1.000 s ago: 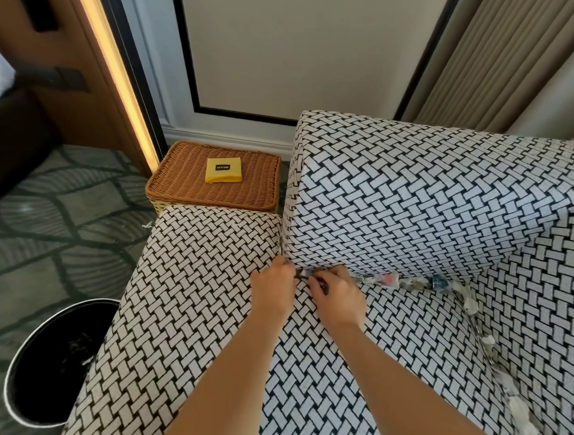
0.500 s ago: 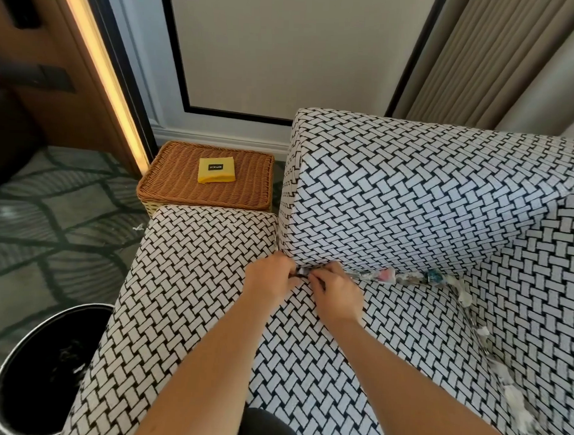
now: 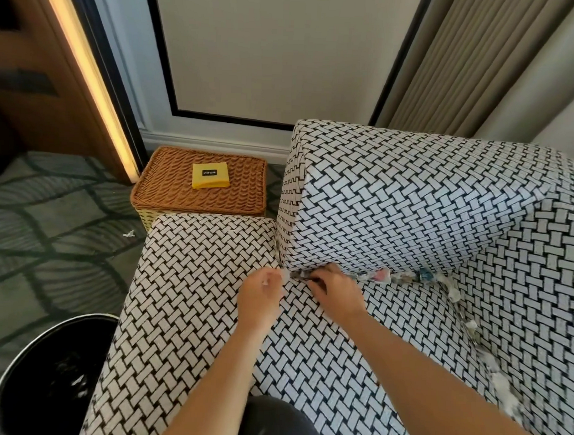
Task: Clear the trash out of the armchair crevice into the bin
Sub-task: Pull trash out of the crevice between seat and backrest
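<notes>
A black-and-white woven armchair (image 3: 410, 202) fills the right of the view. Crumpled wrappers and paper scraps (image 3: 381, 276) are wedged along the crevice between seat and back cushion. More white scraps (image 3: 501, 384) line the right-hand crevice. My right hand (image 3: 336, 292) is at the left end of the crevice, fingers curled on a dark wrapper (image 3: 300, 276) there. My left hand (image 3: 260, 293) sits just left of it on the seat, fingers curled around a small white scrap. The round black bin (image 3: 20, 367) stands on the floor at the lower left, with some trash inside.
A wicker basket (image 3: 169, 197) with a yellow packet (image 3: 210, 175) on its lid stands behind the armchair's left end, against the wall. One white scrap (image 3: 129, 234) lies on the patterned carpet beside it. Curtains hang at the upper right.
My left hand has drawn back a little to the left, away from the crevice. My right hand stays at the crevice's left end on the dark wrapper.
</notes>
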Demonstrator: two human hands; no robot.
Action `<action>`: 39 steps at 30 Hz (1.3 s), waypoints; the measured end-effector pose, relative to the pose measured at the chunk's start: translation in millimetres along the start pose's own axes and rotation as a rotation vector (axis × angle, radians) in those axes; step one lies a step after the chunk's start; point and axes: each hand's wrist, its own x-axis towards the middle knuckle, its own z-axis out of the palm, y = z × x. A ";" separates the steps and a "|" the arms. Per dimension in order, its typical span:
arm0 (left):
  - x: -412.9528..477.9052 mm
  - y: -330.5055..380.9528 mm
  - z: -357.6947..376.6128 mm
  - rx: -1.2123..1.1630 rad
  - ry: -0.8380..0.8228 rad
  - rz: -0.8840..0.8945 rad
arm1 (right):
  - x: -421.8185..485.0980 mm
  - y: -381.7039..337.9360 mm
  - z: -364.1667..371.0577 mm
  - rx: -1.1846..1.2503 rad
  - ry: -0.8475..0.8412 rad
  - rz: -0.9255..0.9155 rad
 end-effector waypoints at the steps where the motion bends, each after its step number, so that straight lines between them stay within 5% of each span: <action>1: -7.8 7.0 -5.6 -0.163 -0.002 -0.093 | 1.5 -1.2 -2.6 -0.008 -0.027 0.004; 9: -50.7 46.5 -38.7 -0.591 -0.079 -0.373 | -16.5 -2.9 -16.4 -0.117 -0.045 0.070; 15: -66.9 61.6 -49.9 -0.456 -0.117 -0.304 | -72.6 -46.8 -74.1 0.969 0.077 0.230; 21: -79.8 75.9 -58.0 -0.411 -0.151 -0.234 | -95.4 -92.6 -85.0 1.279 0.082 0.222; 28: -79.0 75.0 -80.7 -0.391 -0.107 -0.156 | -83.3 -129.2 -71.9 0.949 0.187 0.130; 32: -64.9 58.2 -94.7 -0.420 -0.016 -0.196 | -67.5 -153.4 -53.3 0.749 0.090 0.055; 39: -3.4 32.4 -143.9 -0.626 0.057 -0.376 | -1.9 -206.7 -23.1 0.795 0.079 0.067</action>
